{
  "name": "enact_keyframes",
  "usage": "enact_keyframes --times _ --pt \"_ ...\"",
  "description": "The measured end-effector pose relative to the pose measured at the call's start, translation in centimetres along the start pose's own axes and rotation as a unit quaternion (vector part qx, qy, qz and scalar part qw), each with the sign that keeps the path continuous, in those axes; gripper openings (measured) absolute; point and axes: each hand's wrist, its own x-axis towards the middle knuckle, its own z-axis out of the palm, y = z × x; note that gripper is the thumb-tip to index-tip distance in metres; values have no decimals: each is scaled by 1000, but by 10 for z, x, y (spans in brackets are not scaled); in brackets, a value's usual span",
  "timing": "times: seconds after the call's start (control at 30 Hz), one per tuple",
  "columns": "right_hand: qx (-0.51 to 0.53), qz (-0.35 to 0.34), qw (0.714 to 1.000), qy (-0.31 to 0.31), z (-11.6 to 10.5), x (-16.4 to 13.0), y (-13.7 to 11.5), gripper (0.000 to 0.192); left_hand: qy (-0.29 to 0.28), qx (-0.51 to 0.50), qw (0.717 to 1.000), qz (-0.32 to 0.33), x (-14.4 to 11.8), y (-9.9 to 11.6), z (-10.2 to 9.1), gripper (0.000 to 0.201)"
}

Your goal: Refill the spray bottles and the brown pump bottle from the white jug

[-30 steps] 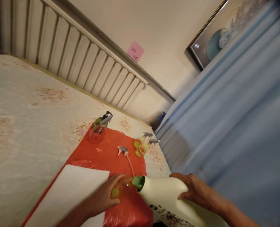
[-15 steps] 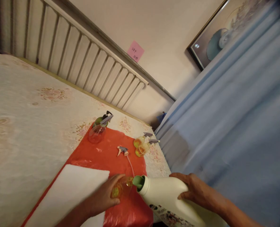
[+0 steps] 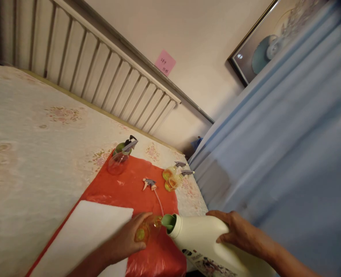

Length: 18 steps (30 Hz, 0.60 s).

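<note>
Nothing moved: L fingers [image 3: 135, 225] wrap bottle [image 3: 147, 227], R fingers [image 3: 220, 215] grip jug [image 3: 199, 236].

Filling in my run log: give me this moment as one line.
left hand: grips small yellow bottle | right hand: tilts white jug, spout at bottle mouth | loose sprayer head on red sheet

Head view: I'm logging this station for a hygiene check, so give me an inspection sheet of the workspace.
Surface: patterned bedspread under a red plastic sheet and white pad.
Job's things: white jug tilted, spout at a small yellow bottle.
Clutter: loose sprayer head, green spray bottle, two yellow spray bottles.
Hands: left hand holds the small bottle; right hand grips the jug.
Cables: nothing seen.
Surroundings: headboard, pink note, blue curtain.
</note>
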Motion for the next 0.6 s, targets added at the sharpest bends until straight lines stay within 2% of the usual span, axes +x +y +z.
enact_keyframes --times 0.6 --pt "4 -4 1000 11 -1 1 0 41 8 -9 1000 8 0 -1 1 77"
